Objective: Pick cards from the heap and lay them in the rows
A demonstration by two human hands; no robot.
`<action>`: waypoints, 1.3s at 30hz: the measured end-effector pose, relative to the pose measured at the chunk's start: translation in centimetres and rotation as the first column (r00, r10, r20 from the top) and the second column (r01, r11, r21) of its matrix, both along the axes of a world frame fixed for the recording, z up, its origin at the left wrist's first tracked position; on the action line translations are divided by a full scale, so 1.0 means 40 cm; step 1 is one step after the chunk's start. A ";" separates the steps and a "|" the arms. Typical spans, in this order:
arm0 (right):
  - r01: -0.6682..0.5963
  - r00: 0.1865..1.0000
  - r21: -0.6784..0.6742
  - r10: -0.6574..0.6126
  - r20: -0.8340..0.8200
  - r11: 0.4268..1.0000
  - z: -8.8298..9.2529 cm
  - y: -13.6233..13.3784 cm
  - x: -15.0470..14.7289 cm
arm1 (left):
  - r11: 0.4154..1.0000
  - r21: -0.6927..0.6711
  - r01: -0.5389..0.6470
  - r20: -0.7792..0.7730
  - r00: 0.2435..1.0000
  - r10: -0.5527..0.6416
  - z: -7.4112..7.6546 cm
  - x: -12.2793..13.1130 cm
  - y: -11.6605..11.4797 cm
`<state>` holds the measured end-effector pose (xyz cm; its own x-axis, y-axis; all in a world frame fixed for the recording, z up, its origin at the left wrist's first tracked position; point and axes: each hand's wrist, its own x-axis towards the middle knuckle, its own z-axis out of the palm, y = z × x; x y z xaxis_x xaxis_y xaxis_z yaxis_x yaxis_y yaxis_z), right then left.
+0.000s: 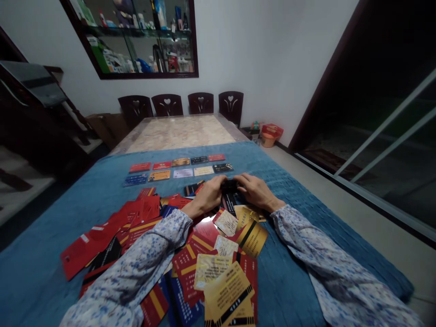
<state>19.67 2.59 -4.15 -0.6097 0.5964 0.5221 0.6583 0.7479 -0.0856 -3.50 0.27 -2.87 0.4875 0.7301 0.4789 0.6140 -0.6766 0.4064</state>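
Note:
My left hand (208, 196) and my right hand (256, 190) meet over the blue cloth (299, 272), fingers curled around a dark card (230, 185) held between them. Below and to the left of the hands lies a loose heap of plastic cards (190, 254), red, gold, blue and black, overlapping one another. Beyond the hands, two neat rows of cards (180, 168) lie flat on the cloth, side by side. Both forearms wear floral-print sleeves and rest over the heap.
The cloth covers the near part of a long marble-topped table (177, 131). Several dark wooden chairs (199, 103) stand at its far end under a wall cabinet (136, 36). A red bin (270, 135) sits on the floor at right, next to a glass sliding door (391, 141).

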 end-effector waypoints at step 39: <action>-0.189 0.979 -0.070 0.193 0.061 0.980 0.075 0.171 -0.011 | 0.993 -0.005 -0.121 -0.256 0.960 0.115 0.084 -0.036 0.124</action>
<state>19.21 9.42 -1.17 -0.7476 0.4965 0.4410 0.5099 0.8547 -0.0979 -4.95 5.23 0.49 0.5014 0.7981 0.3341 0.7741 -0.5863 0.2388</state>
